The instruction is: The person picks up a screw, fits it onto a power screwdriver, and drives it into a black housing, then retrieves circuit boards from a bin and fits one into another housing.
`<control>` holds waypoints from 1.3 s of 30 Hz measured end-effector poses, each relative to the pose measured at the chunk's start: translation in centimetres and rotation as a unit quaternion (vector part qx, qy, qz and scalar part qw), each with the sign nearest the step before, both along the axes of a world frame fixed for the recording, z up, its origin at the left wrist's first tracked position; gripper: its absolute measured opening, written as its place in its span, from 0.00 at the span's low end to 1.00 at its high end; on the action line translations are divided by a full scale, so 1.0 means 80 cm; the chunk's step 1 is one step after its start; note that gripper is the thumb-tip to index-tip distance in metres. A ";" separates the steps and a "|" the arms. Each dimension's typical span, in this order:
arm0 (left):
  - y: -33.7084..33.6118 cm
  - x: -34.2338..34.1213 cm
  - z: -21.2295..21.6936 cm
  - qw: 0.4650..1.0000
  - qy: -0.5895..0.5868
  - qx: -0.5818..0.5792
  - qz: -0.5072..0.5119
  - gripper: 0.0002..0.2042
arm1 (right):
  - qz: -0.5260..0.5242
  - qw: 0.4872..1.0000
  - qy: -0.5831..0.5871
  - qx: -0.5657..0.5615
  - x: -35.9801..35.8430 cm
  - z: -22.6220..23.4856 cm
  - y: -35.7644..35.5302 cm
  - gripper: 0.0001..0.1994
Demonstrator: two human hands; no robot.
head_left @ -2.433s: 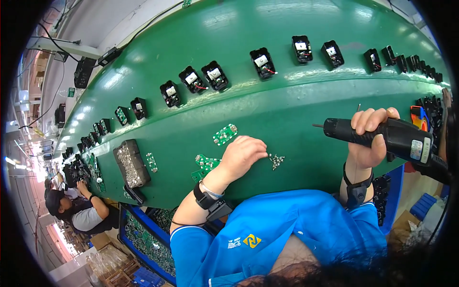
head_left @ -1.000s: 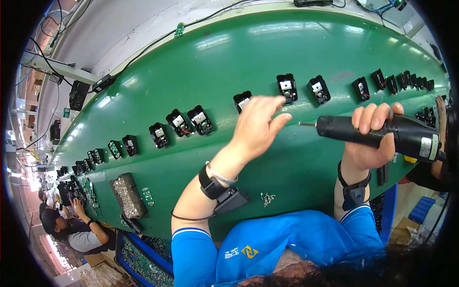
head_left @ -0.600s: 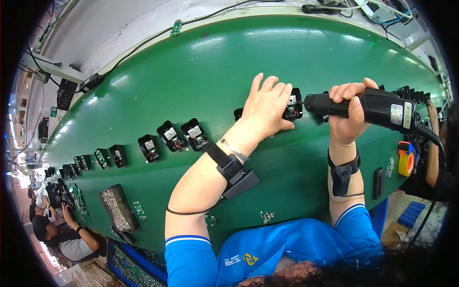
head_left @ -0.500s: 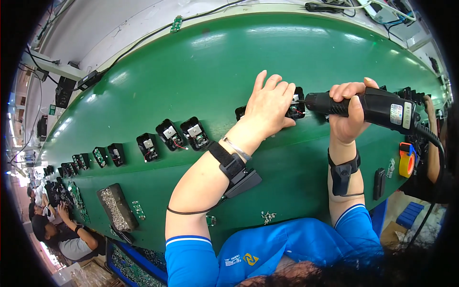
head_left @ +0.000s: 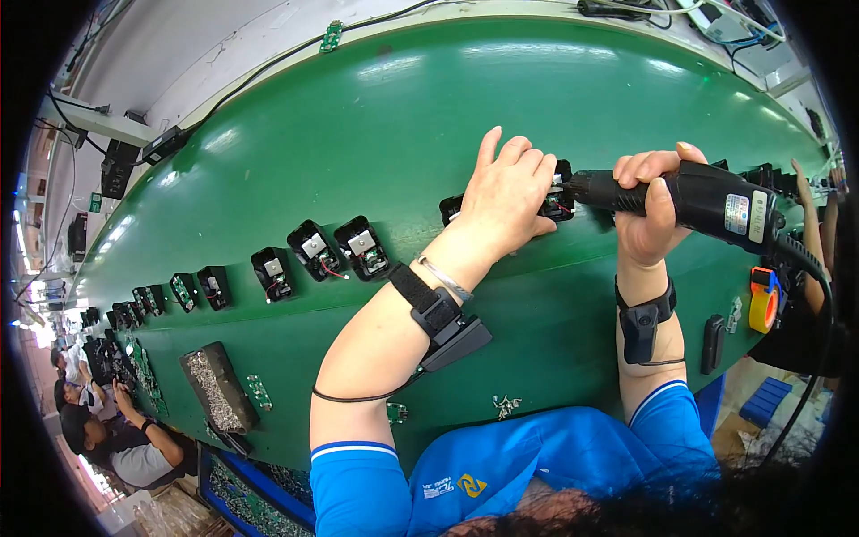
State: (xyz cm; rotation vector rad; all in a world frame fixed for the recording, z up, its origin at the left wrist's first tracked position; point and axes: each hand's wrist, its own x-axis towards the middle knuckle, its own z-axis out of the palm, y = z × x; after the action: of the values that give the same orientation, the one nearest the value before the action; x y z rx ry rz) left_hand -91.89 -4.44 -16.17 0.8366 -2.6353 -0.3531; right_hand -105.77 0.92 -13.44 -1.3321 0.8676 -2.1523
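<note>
My right hand (head_left: 658, 201) is wrapped round a black corded electric screwdriver (head_left: 716, 204), held almost level with its nose pointing left. The nose meets the open side of a small black plastic housing (head_left: 564, 204) with a metal piece, a circuit board and a red wire inside. My left hand (head_left: 506, 199) steadies this housing from its left side, thumb toward me and fingers stretched to the far side. The palm hides part of it, and the screwdriver's tip is hard to make out. Another black housing (head_left: 449, 209) shows partly behind my left wrist.
Similar open housings (head_left: 362, 249) stand in a row to the left on the green table (head_left: 429, 116). Loose screws (head_left: 506, 407) lie near me, and a screw-filled tray (head_left: 215, 389) is at left. An orange tape roll (head_left: 762, 300) sits right. Other people work at both sides.
The screwdriver and my right hand have shifted very slightly to the left. My left hand stays at the same housing, its fingertips a little higher.
</note>
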 end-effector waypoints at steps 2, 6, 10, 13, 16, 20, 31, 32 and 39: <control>0.000 0.000 0.000 1.000 0.010 0.014 0.001 0.32 | 0.000 1.000 0.003 -0.001 0.001 0.001 0.000 0.18; 0.000 0.001 0.000 1.000 0.007 0.015 0.003 0.32 | 0.012 1.000 0.002 0.001 0.003 -0.002 -0.001 0.19; -0.001 0.001 0.000 1.000 0.008 0.014 0.005 0.32 | 0.011 1.000 0.007 0.001 0.002 -0.002 -0.001 0.18; -0.001 -0.001 -0.001 1.000 0.001 0.012 0.001 0.31 | 0.033 0.999 0.008 -0.001 0.001 -0.006 -0.002 0.17; -0.001 -0.003 0.000 1.000 -0.006 0.008 -0.008 0.31 | 0.044 0.999 0.021 -0.006 0.002 -0.008 -0.001 0.14; -0.001 -0.002 -0.003 1.000 0.004 0.003 -0.007 0.31 | 0.051 0.998 0.031 -0.008 0.006 -0.011 -0.003 0.15; -0.005 0.011 -0.006 0.994 0.039 -0.093 0.032 0.29 | -0.075 0.972 0.221 0.035 -0.012 0.017 -0.004 0.11; 0.000 0.011 0.003 0.991 0.064 -0.110 0.043 0.25 | -0.080 0.955 0.286 0.028 -0.039 0.017 0.007 0.10; 0.147 0.099 0.058 0.960 -0.054 0.233 -0.148 0.12 | 0.088 0.990 -0.071 0.083 -0.050 0.045 0.143 0.18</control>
State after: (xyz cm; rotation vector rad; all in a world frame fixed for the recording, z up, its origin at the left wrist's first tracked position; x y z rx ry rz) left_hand -83.97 7.34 -11.53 0.5973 -2.8257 -1.0676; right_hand -109.79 12.36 -9.80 -1.1160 0.8200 -1.9655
